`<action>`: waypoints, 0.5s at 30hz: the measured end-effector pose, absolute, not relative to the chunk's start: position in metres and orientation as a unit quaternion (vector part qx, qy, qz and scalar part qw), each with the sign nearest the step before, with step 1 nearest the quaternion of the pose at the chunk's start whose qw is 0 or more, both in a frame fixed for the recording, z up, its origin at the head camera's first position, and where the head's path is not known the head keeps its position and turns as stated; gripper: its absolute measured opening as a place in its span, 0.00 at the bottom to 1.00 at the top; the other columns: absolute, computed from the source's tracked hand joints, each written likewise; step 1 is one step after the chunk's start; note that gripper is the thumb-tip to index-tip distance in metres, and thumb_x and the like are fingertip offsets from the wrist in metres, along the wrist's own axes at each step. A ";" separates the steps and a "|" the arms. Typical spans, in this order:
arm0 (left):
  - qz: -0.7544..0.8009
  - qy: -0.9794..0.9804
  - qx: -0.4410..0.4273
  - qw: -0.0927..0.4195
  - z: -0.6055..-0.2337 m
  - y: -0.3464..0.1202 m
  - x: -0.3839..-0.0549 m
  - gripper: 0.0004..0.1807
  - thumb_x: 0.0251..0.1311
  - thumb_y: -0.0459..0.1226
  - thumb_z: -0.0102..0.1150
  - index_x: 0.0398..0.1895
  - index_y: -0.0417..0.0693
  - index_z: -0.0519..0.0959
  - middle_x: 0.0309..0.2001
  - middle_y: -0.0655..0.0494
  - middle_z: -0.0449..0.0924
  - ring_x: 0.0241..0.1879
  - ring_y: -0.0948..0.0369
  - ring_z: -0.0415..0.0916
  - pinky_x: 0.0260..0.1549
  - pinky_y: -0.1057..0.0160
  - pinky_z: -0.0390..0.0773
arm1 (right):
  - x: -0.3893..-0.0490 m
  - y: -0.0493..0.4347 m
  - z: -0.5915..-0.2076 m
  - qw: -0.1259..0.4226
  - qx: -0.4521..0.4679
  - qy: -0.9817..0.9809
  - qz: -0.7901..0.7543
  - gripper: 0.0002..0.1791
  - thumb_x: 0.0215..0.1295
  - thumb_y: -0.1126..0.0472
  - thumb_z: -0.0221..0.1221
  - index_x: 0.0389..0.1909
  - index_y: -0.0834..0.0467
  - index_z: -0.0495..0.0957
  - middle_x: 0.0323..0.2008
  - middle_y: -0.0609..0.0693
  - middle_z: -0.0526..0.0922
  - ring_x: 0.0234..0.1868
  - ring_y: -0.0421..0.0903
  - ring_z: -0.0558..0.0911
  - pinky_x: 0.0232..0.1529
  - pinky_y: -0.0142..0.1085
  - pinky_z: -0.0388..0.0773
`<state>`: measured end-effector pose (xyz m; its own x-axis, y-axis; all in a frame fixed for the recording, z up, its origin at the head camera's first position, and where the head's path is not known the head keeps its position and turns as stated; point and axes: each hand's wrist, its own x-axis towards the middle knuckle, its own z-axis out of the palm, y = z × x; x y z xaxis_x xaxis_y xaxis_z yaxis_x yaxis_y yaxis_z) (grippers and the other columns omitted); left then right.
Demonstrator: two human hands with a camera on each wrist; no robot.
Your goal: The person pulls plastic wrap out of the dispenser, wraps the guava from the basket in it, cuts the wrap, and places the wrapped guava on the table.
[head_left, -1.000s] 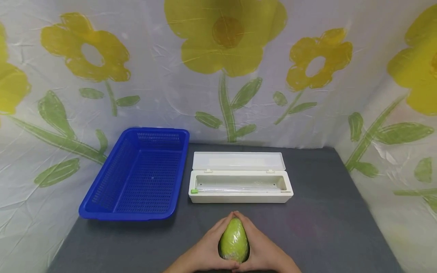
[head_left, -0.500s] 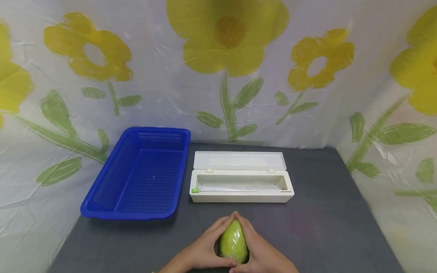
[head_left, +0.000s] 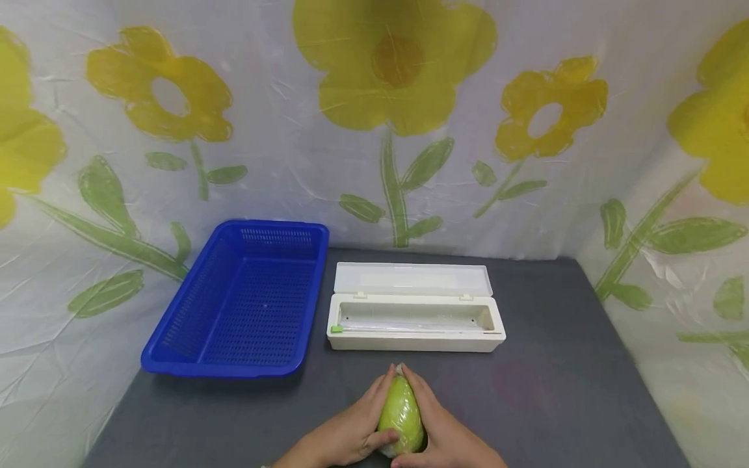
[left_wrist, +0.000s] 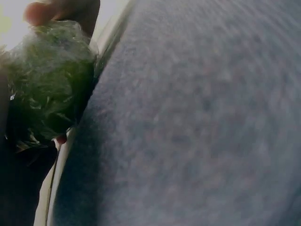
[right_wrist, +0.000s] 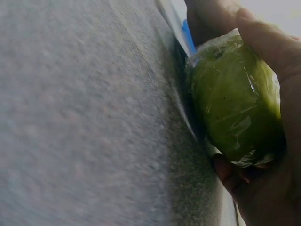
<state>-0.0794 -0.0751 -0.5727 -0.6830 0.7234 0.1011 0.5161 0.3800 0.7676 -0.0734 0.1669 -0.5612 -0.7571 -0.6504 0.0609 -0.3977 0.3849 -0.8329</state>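
A green, oval fruit point(head_left: 401, 413) wrapped in clear cling film is held between both hands near the front of the table. My left hand point(head_left: 351, 430) grips its left side, the thumb lying across the lower front. From the right, my right hand point(head_left: 449, 432) curls round it with the thumb under its lower end. A gathered tip of film shows between the fingertips at the top. In the left wrist view the wrapped fruit point(left_wrist: 51, 84) has crinkled film over it. Smoother, glossy film covers the fruit point(right_wrist: 240, 103) in the right wrist view.
Beyond the hands stands a white cling film dispenser point(head_left: 417, 342), its lid point(head_left: 413, 279) raised, with a clear roll and a green slider inside. To the left is a blue perforated basket point(head_left: 257, 305) with nothing in it. A flowered sheet point(head_left: 281, 162) hangs behind the grey table point(head_left: 544, 377).
My left thumb has moved up onto the fruit's front, away from the right thumb. The fingertips at the top have parted, baring the film tip. The view has shifted slightly.
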 end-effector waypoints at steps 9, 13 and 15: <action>0.403 0.827 0.383 0.087 -0.576 -0.071 -0.078 0.47 0.83 0.54 0.46 0.87 0.47 0.33 0.82 0.48 0.47 0.77 0.55 0.59 0.74 0.53 0.68 | -0.073 0.165 -0.564 0.131 -0.325 0.811 -0.468 0.71 0.57 0.43 0.78 0.87 0.53 0.38 0.83 0.51 0.51 0.74 0.46 0.66 0.72 0.38 0.70; 0.394 0.839 0.366 0.080 -0.574 -0.069 -0.079 0.46 0.82 0.52 0.48 0.87 0.43 0.36 0.81 0.45 0.52 0.76 0.53 0.62 0.72 0.51 0.71 | -0.073 0.166 -0.565 0.106 -0.326 0.829 -0.442 0.70 0.58 0.40 0.77 0.87 0.56 0.39 0.83 0.55 0.53 0.75 0.49 0.65 0.71 0.42 0.72; 0.385 0.849 0.352 0.080 -0.572 -0.068 -0.079 0.46 0.82 0.53 0.48 0.87 0.42 0.38 0.82 0.44 0.53 0.77 0.50 0.61 0.72 0.48 0.71 | -0.073 0.166 -0.564 0.094 -0.319 0.846 -0.416 0.71 0.58 0.38 0.76 0.87 0.57 0.38 0.83 0.58 0.53 0.78 0.54 0.64 0.71 0.46 0.72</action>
<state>-0.0795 -0.0676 -0.5720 -0.7392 0.6599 0.1345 0.5359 0.4555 0.7108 -0.0725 0.1657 -0.5636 -0.7786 -0.6184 0.1069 -0.4621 0.4496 -0.7644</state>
